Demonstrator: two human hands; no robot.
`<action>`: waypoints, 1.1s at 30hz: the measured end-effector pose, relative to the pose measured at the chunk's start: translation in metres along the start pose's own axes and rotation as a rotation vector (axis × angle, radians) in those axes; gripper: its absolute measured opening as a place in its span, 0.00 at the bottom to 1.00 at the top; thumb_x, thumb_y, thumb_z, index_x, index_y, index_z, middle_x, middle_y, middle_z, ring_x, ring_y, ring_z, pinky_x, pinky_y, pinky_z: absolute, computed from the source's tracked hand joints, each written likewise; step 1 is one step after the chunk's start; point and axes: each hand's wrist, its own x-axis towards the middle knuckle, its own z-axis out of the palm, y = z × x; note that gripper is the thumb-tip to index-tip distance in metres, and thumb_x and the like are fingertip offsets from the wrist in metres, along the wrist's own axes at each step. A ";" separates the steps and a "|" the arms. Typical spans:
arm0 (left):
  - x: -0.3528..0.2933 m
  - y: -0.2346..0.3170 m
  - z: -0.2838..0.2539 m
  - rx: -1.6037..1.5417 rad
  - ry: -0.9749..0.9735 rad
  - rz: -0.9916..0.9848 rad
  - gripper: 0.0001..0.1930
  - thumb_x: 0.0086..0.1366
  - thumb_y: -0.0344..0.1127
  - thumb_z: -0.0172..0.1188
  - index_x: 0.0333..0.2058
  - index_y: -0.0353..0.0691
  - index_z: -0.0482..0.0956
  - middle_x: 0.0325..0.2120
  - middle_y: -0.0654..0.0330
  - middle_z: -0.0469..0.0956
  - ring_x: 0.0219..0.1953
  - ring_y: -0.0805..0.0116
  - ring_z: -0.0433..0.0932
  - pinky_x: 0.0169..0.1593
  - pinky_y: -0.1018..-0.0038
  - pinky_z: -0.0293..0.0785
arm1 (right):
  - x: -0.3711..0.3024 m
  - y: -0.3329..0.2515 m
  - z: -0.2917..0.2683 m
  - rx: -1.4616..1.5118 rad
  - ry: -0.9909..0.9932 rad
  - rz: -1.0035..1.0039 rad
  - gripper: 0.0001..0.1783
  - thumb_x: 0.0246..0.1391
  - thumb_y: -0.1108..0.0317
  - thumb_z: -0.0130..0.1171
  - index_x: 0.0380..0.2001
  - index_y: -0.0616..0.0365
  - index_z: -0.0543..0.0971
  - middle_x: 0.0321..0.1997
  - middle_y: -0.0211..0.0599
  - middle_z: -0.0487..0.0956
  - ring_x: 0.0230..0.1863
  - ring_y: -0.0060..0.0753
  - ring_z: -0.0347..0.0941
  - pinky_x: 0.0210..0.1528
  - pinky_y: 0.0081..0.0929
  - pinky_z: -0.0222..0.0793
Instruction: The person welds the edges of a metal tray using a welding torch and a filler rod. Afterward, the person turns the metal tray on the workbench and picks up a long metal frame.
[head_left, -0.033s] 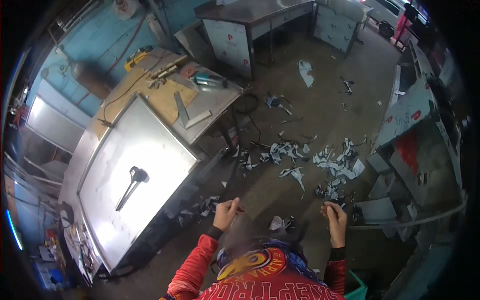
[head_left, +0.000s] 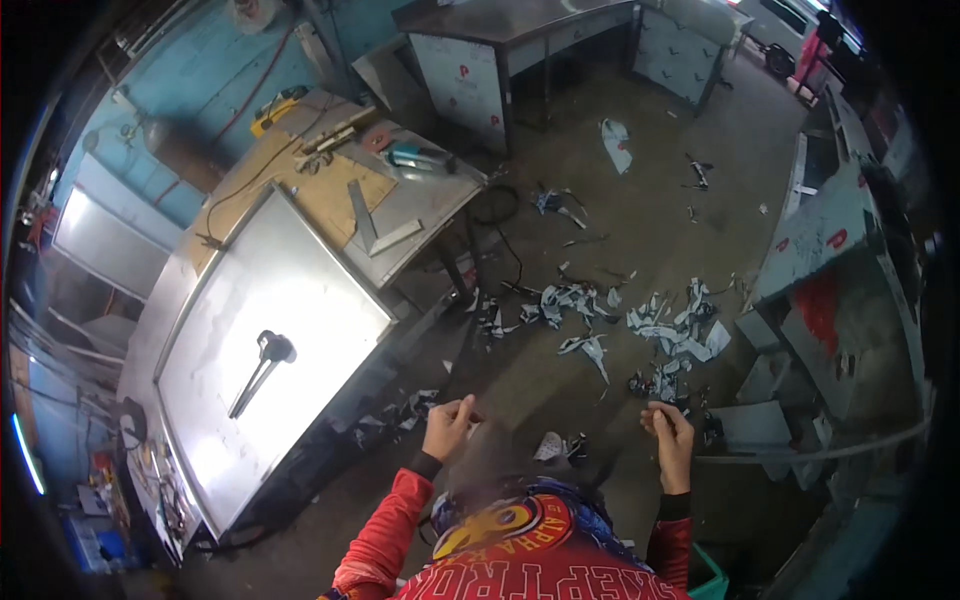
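My left hand [head_left: 447, 430] is held up in front of me with its fingers curled and the thumb against them. Level with it on the right, my right hand [head_left: 671, 440] is curled as well, thumb near the bent fingertips. I see nothing in either hand, and neither touches anything. Left of my left hand, a shiny framed metal panel [head_left: 330, 300] lies slanted on a workbench [head_left: 445, 195]. On the panel rests a dark-headed tool [head_left: 262, 372] with two long, narrow legs; its exact kind is unclear.
Torn plastic film scraps [head_left: 680, 330] litter the floor ahead. A teal power tool [head_left: 418, 157] and metal strips [head_left: 397, 238] lie on the bench. Sheet-metal cabinets [head_left: 820, 245] stand at the right, a metal table [head_left: 480, 22] at the back. A gas cylinder [head_left: 180, 150] is far left.
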 end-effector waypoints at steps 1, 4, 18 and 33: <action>0.006 0.003 0.003 0.041 0.053 0.006 0.26 0.76 0.47 0.52 0.28 0.30 0.86 0.20 0.58 0.83 0.23 0.77 0.77 0.30 0.75 0.72 | 0.021 -0.002 -0.002 -0.012 -0.034 0.010 0.13 0.68 0.68 0.54 0.49 0.64 0.80 0.41 0.37 0.84 0.44 0.26 0.81 0.50 0.24 0.75; 0.039 0.011 0.006 -0.041 0.169 -0.064 0.27 0.76 0.47 0.51 0.28 0.30 0.86 0.22 0.59 0.84 0.24 0.77 0.78 0.31 0.75 0.73 | 0.092 -0.004 0.007 0.011 -0.116 0.056 0.13 0.69 0.67 0.54 0.49 0.64 0.80 0.42 0.36 0.84 0.44 0.26 0.80 0.49 0.25 0.75; 0.387 0.069 0.047 0.105 0.048 -0.144 0.28 0.73 0.57 0.53 0.34 0.34 0.86 0.25 0.56 0.84 0.26 0.68 0.82 0.32 0.66 0.78 | 0.397 0.090 -0.023 -0.648 -0.304 0.341 0.24 0.64 0.52 0.63 0.38 0.68 0.83 0.31 0.33 0.82 0.34 0.24 0.77 0.37 0.26 0.73; 0.619 0.137 0.138 0.794 -0.369 -0.632 0.32 0.65 0.70 0.53 0.43 0.47 0.87 0.41 0.51 0.86 0.45 0.48 0.85 0.48 0.54 0.80 | 0.804 0.038 0.054 -0.936 -0.501 0.089 0.16 0.55 0.61 0.68 0.34 0.67 0.82 0.31 0.54 0.84 0.32 0.44 0.83 0.38 0.35 0.75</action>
